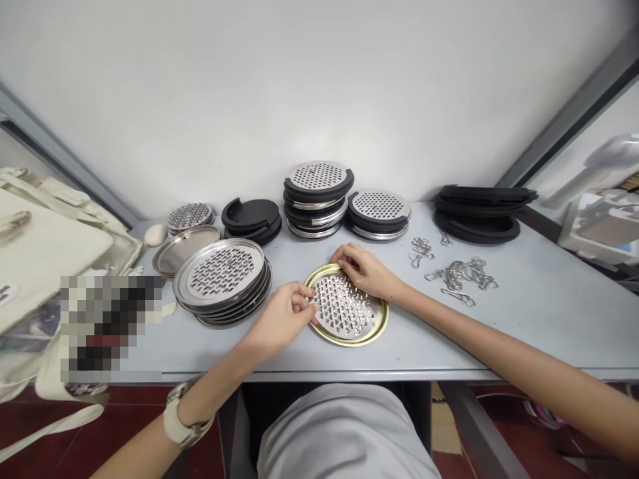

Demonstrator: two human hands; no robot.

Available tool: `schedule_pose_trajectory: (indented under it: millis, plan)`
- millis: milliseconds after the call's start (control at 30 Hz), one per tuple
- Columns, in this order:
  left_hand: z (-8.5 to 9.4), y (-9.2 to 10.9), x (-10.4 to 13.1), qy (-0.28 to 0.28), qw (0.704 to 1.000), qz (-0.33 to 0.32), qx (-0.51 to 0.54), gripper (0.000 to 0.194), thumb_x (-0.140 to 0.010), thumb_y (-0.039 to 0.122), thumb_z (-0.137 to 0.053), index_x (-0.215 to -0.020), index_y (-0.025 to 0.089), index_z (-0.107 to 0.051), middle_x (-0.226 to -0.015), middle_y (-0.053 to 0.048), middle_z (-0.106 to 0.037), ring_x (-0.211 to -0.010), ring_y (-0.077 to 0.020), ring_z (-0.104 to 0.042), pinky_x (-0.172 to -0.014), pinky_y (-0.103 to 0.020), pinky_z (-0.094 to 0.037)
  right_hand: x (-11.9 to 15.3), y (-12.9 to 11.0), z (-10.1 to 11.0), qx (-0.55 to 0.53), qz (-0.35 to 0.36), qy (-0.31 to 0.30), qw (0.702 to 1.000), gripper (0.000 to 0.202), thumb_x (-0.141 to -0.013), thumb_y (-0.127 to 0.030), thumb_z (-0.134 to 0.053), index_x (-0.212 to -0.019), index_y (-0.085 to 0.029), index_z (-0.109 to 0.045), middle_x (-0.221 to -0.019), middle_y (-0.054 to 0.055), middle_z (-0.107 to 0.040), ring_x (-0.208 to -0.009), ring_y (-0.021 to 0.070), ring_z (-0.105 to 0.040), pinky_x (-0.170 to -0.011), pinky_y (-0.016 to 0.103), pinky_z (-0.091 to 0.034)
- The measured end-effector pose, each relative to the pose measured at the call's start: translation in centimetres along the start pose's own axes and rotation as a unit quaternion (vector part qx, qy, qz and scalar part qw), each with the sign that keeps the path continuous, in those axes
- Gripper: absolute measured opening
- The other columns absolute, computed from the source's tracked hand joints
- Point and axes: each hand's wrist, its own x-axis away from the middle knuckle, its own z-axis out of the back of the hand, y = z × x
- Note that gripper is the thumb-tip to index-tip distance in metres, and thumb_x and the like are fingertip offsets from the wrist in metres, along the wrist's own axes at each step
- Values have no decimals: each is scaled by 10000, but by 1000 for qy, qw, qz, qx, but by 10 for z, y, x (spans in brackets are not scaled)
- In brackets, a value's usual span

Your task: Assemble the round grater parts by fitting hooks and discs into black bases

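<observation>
A round silver metal grater disc (344, 309) sits in a gold metal dish (352, 344), centre frame; left hand (287, 306) and right hand (364, 269) bend fingers narrowly at its edge, grip unclear; black-collared grater stack (319, 194), upper centre, looks assembled; silver wire clips (462, 274), right, seem unfitted.

Light-grey garment (344, 432) and a cream left-wrist band (174, 426) with metal fittings (192, 436)

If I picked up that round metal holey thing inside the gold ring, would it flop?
Probably not: the grater disc looks like flat metal, so it should stay stiff. It seems thin and full of holes, so likely fairly light. Its raised teeth might feel scratchy.
</observation>
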Motion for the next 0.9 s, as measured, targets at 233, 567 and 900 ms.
schedule_pose_trajectory:
  millis: [233, 567, 900]
  plan:
    - [5, 15, -5, -33, 999, 41, -2, 176, -763, 163, -606, -920, 132, -532, -613, -13, -665, -673, -178, -648, -717, -292, -459, -1, 0, 0, -16, -4, 1, 1000, 160, -861, -109, -430, -889, -178, -571, -840, 49, -562, -826, 185, -524, -760, 312, -425]
    - [2, 16, 10, -15, 996, 82, -19, 171, -836, 145, -565, -982, 133, -475, -655, -3, -685, -783, -168, -648, -767, -269, -432, 0, -2, 1, -26, -13, -2, 1000, 176, -853, -97, -425, -899, -179, -573, -840, 49, -566, -774, 181, -505, -723, 309, -415]
    - [8, 17, 7, -62, 993, 105, -5, 205, -798, 109, -604, -983, 110, -515, -675, -29, -717, -789, -161, -666, -805, -266, -429, 1, -2, 1, -31, -20, -5, 999, 169, -851, -102, -430, -899, -177, -574, -831, 43, -559, -760, 173, -498, -704, 298, -409]
